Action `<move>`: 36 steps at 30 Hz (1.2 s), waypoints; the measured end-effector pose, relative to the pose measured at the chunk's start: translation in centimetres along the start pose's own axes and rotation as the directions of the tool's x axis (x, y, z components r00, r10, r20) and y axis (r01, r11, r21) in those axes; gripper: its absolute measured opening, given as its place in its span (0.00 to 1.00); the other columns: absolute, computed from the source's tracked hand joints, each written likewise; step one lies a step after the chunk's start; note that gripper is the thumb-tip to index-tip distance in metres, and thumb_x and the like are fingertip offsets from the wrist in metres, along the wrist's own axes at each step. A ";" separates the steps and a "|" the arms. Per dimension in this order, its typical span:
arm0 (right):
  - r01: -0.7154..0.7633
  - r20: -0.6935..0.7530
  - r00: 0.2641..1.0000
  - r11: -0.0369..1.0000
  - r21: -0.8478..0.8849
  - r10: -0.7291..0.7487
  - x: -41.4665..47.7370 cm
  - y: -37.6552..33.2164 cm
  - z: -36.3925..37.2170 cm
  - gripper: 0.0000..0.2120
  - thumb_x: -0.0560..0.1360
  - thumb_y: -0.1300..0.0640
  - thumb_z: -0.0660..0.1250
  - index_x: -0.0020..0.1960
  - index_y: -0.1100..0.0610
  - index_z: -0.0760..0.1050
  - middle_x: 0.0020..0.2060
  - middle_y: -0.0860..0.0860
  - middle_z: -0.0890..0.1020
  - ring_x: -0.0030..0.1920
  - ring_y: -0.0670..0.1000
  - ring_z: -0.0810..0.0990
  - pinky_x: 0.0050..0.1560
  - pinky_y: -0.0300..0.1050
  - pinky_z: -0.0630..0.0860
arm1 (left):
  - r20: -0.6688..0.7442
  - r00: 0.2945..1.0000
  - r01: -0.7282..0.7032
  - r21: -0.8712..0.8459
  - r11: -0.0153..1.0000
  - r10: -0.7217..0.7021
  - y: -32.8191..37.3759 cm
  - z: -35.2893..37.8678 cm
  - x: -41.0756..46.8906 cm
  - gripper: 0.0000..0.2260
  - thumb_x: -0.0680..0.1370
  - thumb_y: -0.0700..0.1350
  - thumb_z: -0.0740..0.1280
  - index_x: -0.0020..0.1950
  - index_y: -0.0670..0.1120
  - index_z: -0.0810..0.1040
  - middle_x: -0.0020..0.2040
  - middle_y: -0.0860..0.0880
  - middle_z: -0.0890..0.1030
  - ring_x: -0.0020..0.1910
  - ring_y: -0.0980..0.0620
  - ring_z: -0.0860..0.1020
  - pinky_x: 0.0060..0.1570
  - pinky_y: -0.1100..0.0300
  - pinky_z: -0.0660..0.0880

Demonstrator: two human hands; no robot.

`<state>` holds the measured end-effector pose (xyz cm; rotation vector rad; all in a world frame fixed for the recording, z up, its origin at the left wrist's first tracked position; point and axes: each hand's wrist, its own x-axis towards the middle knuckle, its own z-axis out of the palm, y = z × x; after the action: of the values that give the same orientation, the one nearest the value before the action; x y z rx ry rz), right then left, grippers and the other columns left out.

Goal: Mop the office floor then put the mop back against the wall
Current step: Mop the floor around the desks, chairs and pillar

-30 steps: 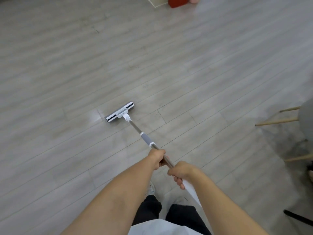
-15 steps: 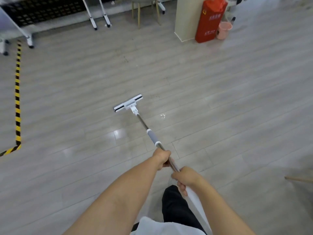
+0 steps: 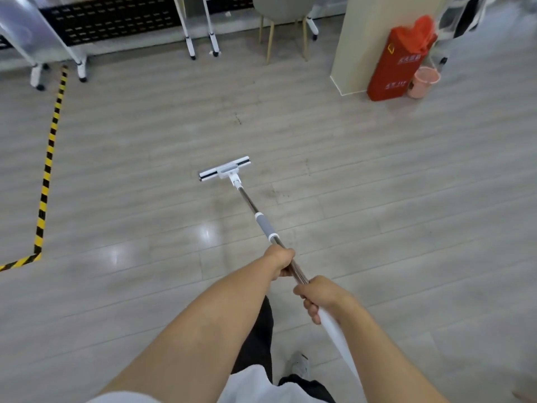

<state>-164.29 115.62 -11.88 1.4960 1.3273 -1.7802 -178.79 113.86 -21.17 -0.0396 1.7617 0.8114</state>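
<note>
In the middle of the frame, the mop head (image 3: 224,169) lies flat on the grey plank floor (image 3: 406,228), its bar slightly tilted with the right end higher in the picture. The mop (image 3: 263,225) runs from there down and to the right, its pole ending in the person's grip near the lower centre.

The job looks to be in its mopping stage. Glossy patches (image 3: 206,231) below and left of the mop head may be damp boards, though they could be plain reflections of ceiling light. Dark scuffs (image 3: 238,119) lie above the mop head, and more marks sit just right of the pole, so there seems to be floor left to cover. How much has been cleaned cannot be told. Putting the mop away has not begun: it is well apart from the pillar (image 3: 363,39), the red box (image 3: 402,59) and the pink bucket (image 3: 425,81) at the upper right, and from the yellow-and-black tape (image 3: 48,170) at the left.

Both bare arms reach forward from the bottom of the frame, nearly straight. The left hand (image 3: 280,261) sits further along, just below the grey sleeve, its fingers curled round the metal pole. The right hand (image 3: 315,295) grips close behind it, fingers wrapped round where the white upper end starts; that end passes beside the right forearm towards the lower right.
</note>
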 end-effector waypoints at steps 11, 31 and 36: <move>0.025 -0.009 1.000 0.994 -0.108 -0.026 9.3 -21.6 -1.1 0.07 0.77 0.59 0.64 0.43 0.63 0.73 0.26 0.56 0.74 0.20 0.54 0.70 0.25 0.41 0.70 | 0.022 0.998 0.053 0.004 0.999 -0.053 16.8 -9.9 13.2 0.06 0.80 0.39 0.63 0.56 0.40 0.71 0.44 0.41 0.80 0.38 0.45 0.82 0.31 0.54 0.80; 0.002 0.072 0.997 1.000 -0.028 0.000 27.1 -58.6 -12.6 0.07 0.79 0.60 0.65 0.42 0.60 0.71 0.23 0.52 0.70 0.21 0.50 0.66 0.24 0.41 0.67 | -0.044 0.998 0.049 0.007 0.999 -0.049 51.9 -19.7 33.8 0.07 0.82 0.39 0.62 0.59 0.40 0.70 0.42 0.44 0.78 0.37 0.48 0.80 0.32 0.55 0.79; 0.001 0.074 0.997 0.999 -0.046 0.003 30.4 -70.0 -15.7 0.08 0.78 0.59 0.66 0.42 0.60 0.71 0.23 0.51 0.71 0.21 0.49 0.66 0.24 0.40 0.67 | -0.070 0.997 0.016 -0.006 1.000 -0.017 62.6 -23.0 38.2 0.04 0.82 0.39 0.62 0.56 0.41 0.69 0.40 0.45 0.76 0.34 0.49 0.78 0.31 0.57 0.78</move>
<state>-223.47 166.23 -12.94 1.3921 1.3216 -1.7750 -237.77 163.10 -19.96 -0.0870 1.8234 0.8112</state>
